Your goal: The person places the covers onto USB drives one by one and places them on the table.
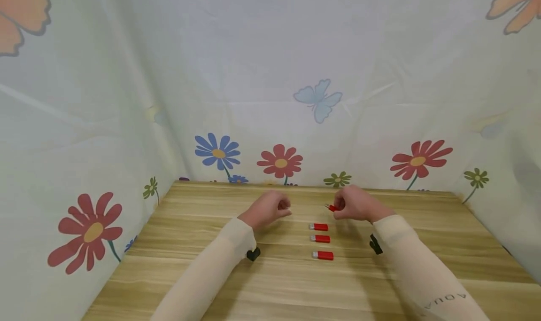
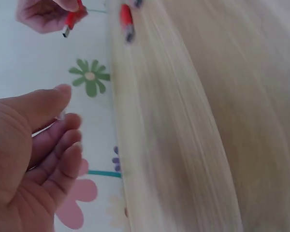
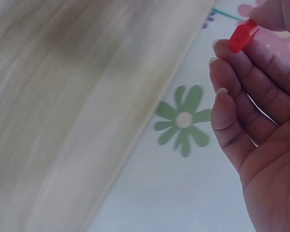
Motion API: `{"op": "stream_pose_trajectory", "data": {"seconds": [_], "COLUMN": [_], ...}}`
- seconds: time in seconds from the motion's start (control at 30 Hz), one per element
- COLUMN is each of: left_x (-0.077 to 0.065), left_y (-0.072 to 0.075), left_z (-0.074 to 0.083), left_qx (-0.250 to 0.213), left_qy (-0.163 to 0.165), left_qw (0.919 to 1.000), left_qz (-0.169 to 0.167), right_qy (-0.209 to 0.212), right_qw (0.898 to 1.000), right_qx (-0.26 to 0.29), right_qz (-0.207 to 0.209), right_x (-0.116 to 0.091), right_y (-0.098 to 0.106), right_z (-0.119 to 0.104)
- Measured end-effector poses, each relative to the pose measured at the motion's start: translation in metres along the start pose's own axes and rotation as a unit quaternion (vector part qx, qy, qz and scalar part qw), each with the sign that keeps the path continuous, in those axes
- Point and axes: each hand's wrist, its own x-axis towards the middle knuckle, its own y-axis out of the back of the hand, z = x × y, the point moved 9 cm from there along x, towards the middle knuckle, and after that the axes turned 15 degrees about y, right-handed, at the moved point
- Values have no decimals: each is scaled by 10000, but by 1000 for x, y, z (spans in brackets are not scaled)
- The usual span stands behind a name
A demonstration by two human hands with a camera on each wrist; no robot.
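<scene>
A red USB flash drive [image 1: 332, 208] with its metal plug bare points left from my right hand [image 1: 357, 204], pinched between thumb and fingers above the table. The right wrist view shows the end of its red body [image 3: 239, 39] at the fingertips. My left hand [image 1: 268, 209] hovers across from it with curled fingers. In the left wrist view a small clear piece [image 2: 61, 116], like a cap, glints between the thumb and index finger, mostly hidden. Three more red flash drives, a far one [image 1: 320, 227], a middle one [image 1: 321, 238] and a near one [image 1: 324, 255], lie in a column between the forearms.
The wood-grain table [image 1: 190, 246] ends at a back edge just beyond the hands. A pale curtain [image 1: 253, 76] printed with flowers and butterflies hangs behind it and along both sides. Dark wrist pieces sit under the left cuff [image 1: 253, 254] and right cuff [image 1: 375, 244].
</scene>
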Motion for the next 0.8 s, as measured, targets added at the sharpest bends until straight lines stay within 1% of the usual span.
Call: {"op": "stream_pose_trajectory", "data": {"seconds": [0.17,0.3,0.4,0.5,0.57,0.67,0.8], "left_x": [-18,-32,-42,-51,-58,-66,-75], "left_y": [15,25,30,33,35,35,36], "left_z": [13,20,24,31,35,40,43], "left_qx": [-344,-689,-1102,-1514,-1691,-1787,-1710], "left_qy": [22,6,-103,-324,-441,-545,-823], "left_qw": [9992,9967,9921,9852,9816,9796,9786], "left_qz": [221,433,598,739,767,745,798], "right_qy": [170,359,535,821,995,1154,1275], "right_qw": [9998,9991,9982,9962,9943,9919,9898], "right_qx": [-31,-107,-112,54,233,411,492], "right_qz": [84,185,238,271,299,337,394], "right_x": [-2,0,1,-1,-2,-4,-4], "right_y": [6,12,16,19,20,19,15], "right_z": [-18,-36,-49,-64,-73,-84,-96]}}
